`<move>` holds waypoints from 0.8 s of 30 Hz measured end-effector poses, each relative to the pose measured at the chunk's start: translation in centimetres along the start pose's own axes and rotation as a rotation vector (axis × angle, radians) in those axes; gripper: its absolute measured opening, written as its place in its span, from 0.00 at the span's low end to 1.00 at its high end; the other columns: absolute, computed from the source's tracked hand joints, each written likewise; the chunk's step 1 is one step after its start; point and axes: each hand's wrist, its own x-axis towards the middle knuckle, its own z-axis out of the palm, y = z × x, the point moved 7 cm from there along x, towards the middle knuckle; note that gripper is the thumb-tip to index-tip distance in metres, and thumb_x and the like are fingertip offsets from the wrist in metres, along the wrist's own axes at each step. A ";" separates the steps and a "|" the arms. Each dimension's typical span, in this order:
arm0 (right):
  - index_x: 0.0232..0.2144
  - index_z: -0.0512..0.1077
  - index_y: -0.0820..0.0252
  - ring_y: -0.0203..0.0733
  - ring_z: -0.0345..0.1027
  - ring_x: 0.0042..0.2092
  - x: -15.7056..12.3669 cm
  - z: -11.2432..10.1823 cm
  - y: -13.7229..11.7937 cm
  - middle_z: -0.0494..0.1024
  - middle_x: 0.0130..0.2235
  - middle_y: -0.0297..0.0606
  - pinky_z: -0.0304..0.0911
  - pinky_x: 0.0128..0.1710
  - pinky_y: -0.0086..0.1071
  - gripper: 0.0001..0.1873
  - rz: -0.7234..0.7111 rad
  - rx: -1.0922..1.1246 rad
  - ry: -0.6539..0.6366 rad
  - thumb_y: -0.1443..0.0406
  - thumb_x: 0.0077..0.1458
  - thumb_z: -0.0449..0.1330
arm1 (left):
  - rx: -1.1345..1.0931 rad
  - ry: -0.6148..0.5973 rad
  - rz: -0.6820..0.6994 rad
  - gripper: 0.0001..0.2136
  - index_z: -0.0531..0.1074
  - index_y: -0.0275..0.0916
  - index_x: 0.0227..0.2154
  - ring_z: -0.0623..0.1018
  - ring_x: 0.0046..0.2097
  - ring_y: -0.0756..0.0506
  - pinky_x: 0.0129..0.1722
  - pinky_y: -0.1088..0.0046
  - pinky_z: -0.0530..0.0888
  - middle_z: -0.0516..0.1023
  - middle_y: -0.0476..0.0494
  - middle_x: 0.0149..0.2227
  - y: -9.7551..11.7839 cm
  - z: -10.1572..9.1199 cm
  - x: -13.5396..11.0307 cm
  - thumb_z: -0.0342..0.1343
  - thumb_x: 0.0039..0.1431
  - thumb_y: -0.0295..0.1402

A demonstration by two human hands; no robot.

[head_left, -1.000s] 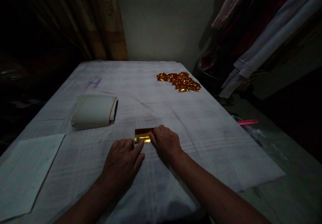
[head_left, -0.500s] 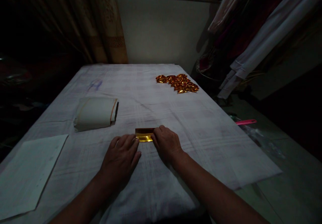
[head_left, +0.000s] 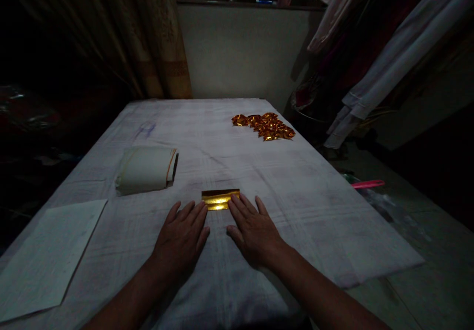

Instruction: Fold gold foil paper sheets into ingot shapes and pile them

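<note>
A small folded strip of shiny gold foil paper point(head_left: 219, 199) lies flat on the white cloth-covered table point(head_left: 303, 196). My left hand point(head_left: 182, 238) rests palm down just below its left end, fingers stretched out and apart. My right hand point(head_left: 253, 228) lies flat beside it, fingers spread, fingertips touching the strip's right edge. Neither hand holds anything.
A heap of several folded gold foil pieces point(head_left: 264, 125) sits at the far right of the table. A white roll of paper or cloth point(head_left: 146, 169) lies at the left, and a pale sheet point(head_left: 48, 253) at the near left corner. Clothes hang at the right; a pink object point(head_left: 367, 184) lies on the floor.
Both hands have drawn back toward me and flattened out, fingers spread, uncovering the gold strip they were pressing. The strip lies in the same place.
</note>
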 end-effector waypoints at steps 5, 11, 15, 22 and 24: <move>0.68 0.58 0.61 0.54 0.45 0.72 -0.6 -0.4 1.2 0.55 0.70 0.47 0.41 0.69 0.61 0.32 0.008 -0.029 0.026 0.53 0.69 0.50 | -0.034 -0.008 -0.060 0.20 0.74 0.37 0.56 0.70 0.63 0.33 0.66 0.44 0.56 0.76 0.34 0.58 0.8 -0.3 1.0 0.45 0.71 0.39; 0.68 0.58 0.60 0.54 0.45 0.72 -0.7 -0.2 1.2 0.56 0.70 0.47 0.42 0.69 0.60 0.32 -0.006 -0.035 0.049 0.52 0.69 0.50 | -0.097 -0.036 -0.009 0.27 0.66 0.39 0.63 0.66 0.67 0.36 0.68 0.47 0.52 0.70 0.38 0.64 3.5 1.8 2.2 0.39 0.72 0.49; 0.68 0.58 0.60 0.54 0.45 0.72 -0.7 -0.1 1.4 0.55 0.70 0.46 0.40 0.69 0.61 0.33 -0.006 -0.012 0.047 0.50 0.69 0.50 | -0.088 -0.056 -0.026 0.26 0.64 0.40 0.65 0.67 0.67 0.37 0.68 0.46 0.50 0.67 0.38 0.66 2.2 2.4 1.1 0.39 0.72 0.47; 0.68 0.58 0.63 0.54 0.44 0.72 -0.8 -0.3 1.3 0.55 0.71 0.47 0.40 0.70 0.59 0.34 0.009 -0.017 0.037 0.49 0.69 0.49 | -0.032 -0.076 -0.042 0.26 0.65 0.38 0.64 0.67 0.66 0.34 0.67 0.43 0.49 0.68 0.36 0.65 -0.5 1.8 -0.8 0.40 0.72 0.47; 0.68 0.58 0.62 0.55 0.44 0.72 -1.0 -0.4 1.7 0.54 0.71 0.47 0.41 0.69 0.59 0.34 0.029 -0.027 0.050 0.50 0.68 0.50 | -0.033 -0.074 -0.046 0.26 0.65 0.39 0.64 0.68 0.66 0.34 0.67 0.43 0.51 0.69 0.37 0.65 -0.4 1.8 -0.8 0.40 0.71 0.46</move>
